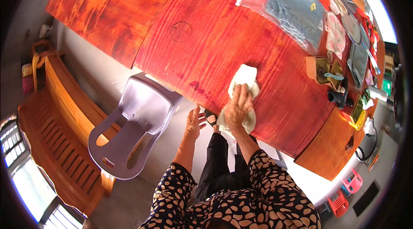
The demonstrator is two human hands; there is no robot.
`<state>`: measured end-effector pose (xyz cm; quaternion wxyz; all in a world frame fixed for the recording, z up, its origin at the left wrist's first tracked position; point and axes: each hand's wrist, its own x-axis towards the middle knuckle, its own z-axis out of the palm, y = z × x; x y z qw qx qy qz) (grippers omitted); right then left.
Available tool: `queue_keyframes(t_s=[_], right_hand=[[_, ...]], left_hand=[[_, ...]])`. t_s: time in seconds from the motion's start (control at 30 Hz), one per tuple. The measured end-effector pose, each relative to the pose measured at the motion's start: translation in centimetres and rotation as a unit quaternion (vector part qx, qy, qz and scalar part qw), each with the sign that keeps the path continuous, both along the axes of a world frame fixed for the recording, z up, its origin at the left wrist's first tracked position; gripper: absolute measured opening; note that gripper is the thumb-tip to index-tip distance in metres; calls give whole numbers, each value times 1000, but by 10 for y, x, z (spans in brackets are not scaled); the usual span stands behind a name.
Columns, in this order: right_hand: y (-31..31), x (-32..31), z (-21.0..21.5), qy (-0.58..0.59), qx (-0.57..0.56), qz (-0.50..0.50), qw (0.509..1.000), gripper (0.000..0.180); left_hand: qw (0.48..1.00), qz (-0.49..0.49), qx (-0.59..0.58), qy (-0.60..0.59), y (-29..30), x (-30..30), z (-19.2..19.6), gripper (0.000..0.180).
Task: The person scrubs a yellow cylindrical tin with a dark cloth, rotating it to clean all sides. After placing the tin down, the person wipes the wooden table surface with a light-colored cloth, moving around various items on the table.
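My right hand (238, 106) presses flat on a white cloth (244, 83) that lies on the red-brown wooden table (202, 48) and hangs over its near edge. My left hand (194, 121) hovers below the table edge, fingers spread and empty, just left of the cloth. Both arms wear dark sleeves with pale spots.
A grey plastic chair (133, 121) stands at the table's near edge on the left. A wooden bench (56, 126) sits further left. Clear bags with grey fabric (292, 9), tins (322, 70) and small items crowd the table's right end. Red stools (346, 190) stand at lower right.
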<state>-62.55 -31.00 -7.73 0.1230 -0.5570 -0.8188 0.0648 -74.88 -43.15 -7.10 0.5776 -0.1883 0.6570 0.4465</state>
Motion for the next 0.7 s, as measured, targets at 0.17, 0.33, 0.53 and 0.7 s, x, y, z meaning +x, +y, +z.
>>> queue_keyframes(t_s=[0.17,0.33,0.53,0.7], right_hand=[[-11,-95,22,-42,-12,170,984,56],[20,-128,31,54,-72,388,917,50],[106,-115,16,23,52,-26,998,57],[130,-179,16,9,11,-71,997,68]], left_hand=[[999,41,-15,19,-18,-18,-1,63],[994,71,-27,76,-18,-63,15,60],[859,-36,-165,483,-18,-142,6,70],[741,-142,-142,641,31,-212,35,86]])
